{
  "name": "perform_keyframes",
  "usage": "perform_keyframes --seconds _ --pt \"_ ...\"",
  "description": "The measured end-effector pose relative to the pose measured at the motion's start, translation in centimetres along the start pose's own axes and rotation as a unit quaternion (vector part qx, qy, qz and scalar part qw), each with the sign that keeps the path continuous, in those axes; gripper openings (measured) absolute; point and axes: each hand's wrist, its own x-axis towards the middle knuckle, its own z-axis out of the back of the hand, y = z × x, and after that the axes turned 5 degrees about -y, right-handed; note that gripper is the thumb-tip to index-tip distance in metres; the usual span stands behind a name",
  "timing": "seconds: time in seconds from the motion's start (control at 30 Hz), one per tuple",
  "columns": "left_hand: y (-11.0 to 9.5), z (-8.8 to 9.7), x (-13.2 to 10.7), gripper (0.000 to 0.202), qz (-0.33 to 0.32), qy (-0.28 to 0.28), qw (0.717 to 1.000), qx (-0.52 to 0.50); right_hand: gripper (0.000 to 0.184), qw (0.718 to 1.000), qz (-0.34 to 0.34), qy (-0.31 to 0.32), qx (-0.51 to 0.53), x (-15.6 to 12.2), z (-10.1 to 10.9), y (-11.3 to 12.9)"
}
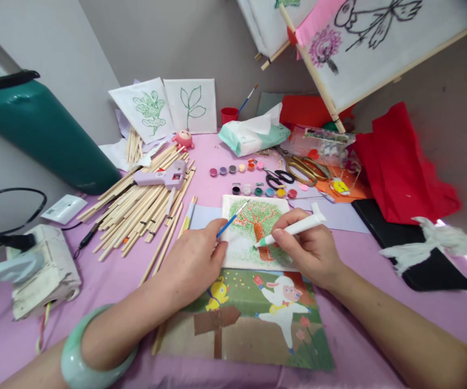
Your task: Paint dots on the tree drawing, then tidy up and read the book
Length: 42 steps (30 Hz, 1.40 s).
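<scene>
My right hand (310,251) is closed round a white pen with a green tip (294,229), and the tip touches a small white sheet with a painted tree (253,229). My left hand (195,259) rests on the sheet's left edge and pinches a thin blue-handled paintbrush (231,219) that points up and to the right. A pale green bangle (81,351) circles my left wrist. Below the tree sheet lies a colourful picture with a sheep and a yellow chick (253,319).
A pile of wooden sticks (140,202) with a purple glue gun (164,175) lies at the left. Small paint pots (253,178), scissors (280,176), a tissue pack (253,135), leaf drawings (168,108) and red paper (407,162) sit behind. A black pad (415,243) is at the right, a power strip (42,270) at the left.
</scene>
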Motion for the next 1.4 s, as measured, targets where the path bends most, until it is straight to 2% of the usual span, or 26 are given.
perform_keyframes --seconds 0.23,0.4,0.6,0.83,1.07,1.27,1.4 --pt "-0.12 -0.01 -0.05 0.042 0.000 0.003 1.000 -0.003 0.005 0.999 -0.017 0.017 0.024 -0.04 -0.03 0.19" --pt "0.10 -0.16 -0.02 0.042 -0.005 -0.007 1.000 -0.001 0.005 0.997 -0.023 0.055 0.044 0.03 -0.16 0.21" --pt "0.02 -0.16 -0.01 0.042 -0.004 -0.004 1.000 0.001 0.005 1.000 -0.015 0.018 0.015 0.06 -0.09 0.24" --pt "0.38 -0.54 0.02 0.041 -0.009 -0.017 1.000 0.001 0.006 0.994 -0.038 0.088 0.060 0.01 -0.07 0.39" --pt "0.31 -0.51 0.05 0.041 -0.013 -0.015 1.000 0.001 0.006 1.000 -0.004 -0.002 -0.003 0.18 -0.12 0.29" --pt "0.40 -0.61 0.06 0.041 -0.012 -0.022 1.000 0.006 0.006 0.991 -0.047 0.099 0.080 0.13 -0.19 0.40" --pt "0.48 -0.67 0.09 0.042 -0.013 -0.022 1.000 0.008 0.005 0.995 -0.037 0.072 0.055 0.13 -0.13 0.49"
